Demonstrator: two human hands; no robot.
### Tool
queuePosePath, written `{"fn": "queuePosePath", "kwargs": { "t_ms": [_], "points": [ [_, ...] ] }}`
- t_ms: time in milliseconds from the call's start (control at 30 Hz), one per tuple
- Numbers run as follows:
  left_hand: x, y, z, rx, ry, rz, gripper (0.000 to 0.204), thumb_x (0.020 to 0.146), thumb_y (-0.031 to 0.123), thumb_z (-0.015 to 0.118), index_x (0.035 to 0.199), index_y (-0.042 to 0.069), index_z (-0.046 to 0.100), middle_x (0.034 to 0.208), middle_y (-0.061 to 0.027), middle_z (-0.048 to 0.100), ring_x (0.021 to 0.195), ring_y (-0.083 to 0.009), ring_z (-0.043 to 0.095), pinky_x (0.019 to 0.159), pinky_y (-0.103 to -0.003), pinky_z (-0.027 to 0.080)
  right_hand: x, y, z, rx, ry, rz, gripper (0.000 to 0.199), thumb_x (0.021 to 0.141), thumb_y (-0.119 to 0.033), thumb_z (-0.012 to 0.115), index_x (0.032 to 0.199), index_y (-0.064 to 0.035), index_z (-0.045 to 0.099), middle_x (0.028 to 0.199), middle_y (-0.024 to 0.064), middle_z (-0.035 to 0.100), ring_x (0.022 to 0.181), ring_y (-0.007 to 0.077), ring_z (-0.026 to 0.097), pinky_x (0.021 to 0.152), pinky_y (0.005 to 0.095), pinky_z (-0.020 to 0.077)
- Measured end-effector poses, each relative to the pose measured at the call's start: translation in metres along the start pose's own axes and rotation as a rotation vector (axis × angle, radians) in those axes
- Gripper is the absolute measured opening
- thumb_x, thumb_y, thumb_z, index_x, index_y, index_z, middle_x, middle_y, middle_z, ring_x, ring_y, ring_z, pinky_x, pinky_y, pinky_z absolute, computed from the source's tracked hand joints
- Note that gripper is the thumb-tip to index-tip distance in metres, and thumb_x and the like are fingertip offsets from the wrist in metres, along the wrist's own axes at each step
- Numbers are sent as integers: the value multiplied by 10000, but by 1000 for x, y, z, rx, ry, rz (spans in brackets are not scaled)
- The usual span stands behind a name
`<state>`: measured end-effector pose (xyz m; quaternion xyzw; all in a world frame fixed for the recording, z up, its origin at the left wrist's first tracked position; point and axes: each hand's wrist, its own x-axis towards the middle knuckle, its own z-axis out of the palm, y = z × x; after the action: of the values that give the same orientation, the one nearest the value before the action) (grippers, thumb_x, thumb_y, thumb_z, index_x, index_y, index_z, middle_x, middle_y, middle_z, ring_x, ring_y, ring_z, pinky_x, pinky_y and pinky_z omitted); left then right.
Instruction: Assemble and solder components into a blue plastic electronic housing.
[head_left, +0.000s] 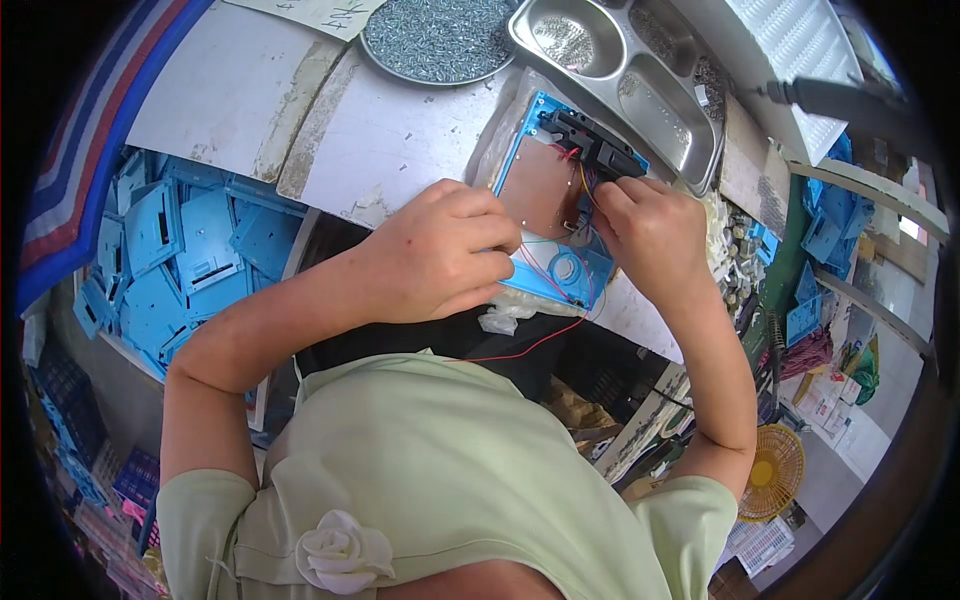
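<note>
A blue plastic casing [602,265] lies open on the bench in front of me, with a brown board [537,185] inside it. A black component [590,140] sits along its far edge, and thin red and yellow wires [583,180] run from there toward my right hand [652,222]. That hand is closed in a pinch over the casing's right side, at the wires. My left hand [458,248] is curled at the casing's left edge; its fingertips hide whatever is between them. A loose red wire [535,347] trails out over the near edge toward my lap.
A round tray of screws [438,75] and a metal compartment tray [612,75] with small parts stand behind. An electric screwdriver [835,98] hangs at upper right. Blue plastic panels [205,240] fill a bin at left; small white parts [728,240] lie right of my right hand.
</note>
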<state>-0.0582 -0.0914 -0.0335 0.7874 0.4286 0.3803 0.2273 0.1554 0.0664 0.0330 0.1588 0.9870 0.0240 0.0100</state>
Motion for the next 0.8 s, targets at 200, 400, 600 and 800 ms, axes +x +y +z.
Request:
{"fn": "queuePosePath", "kwargs": {
  "t_ms": [200,400,600,800],
  "points": [
    [-2,-2,2,-6,7,8,223,748,138,809,930,95,687,1082,-35,649,1076,-250,614,925,-422,459,-12,8,-6,89,-37,-52,108,790,-142,751,880,-99,710,725,29,610,715,221,662,582,376,525],
    [1,-3,-1,-10,-27,4,226,746,136,806,935,94,690,1097,-40,652,1090,-252,608,929,-425,459,-28,21,-5,180,38,-81,213,790,-121,777,996,-78,743,738,46,610,677,232,629,576,372,520],
    [6,13,-10,88,-78,-28,248,740,126,805,958,92,692,1117,-39,649,1089,-260,606,957,-435,437,-91,-45,1,601,121,639,825,702,-362,927,1356,-27,553,788,73,683,654,198,664,604,327,542],
    [32,38,5,107,-74,-93,292,748,150,796,1012,73,698,1091,-66,640,1048,-245,609,962,-422,422,-109,-129,18,888,246,792,840,844,-55,751,1552,55,313,764,85,689,588,208,656,609,313,538]
  ]
}}
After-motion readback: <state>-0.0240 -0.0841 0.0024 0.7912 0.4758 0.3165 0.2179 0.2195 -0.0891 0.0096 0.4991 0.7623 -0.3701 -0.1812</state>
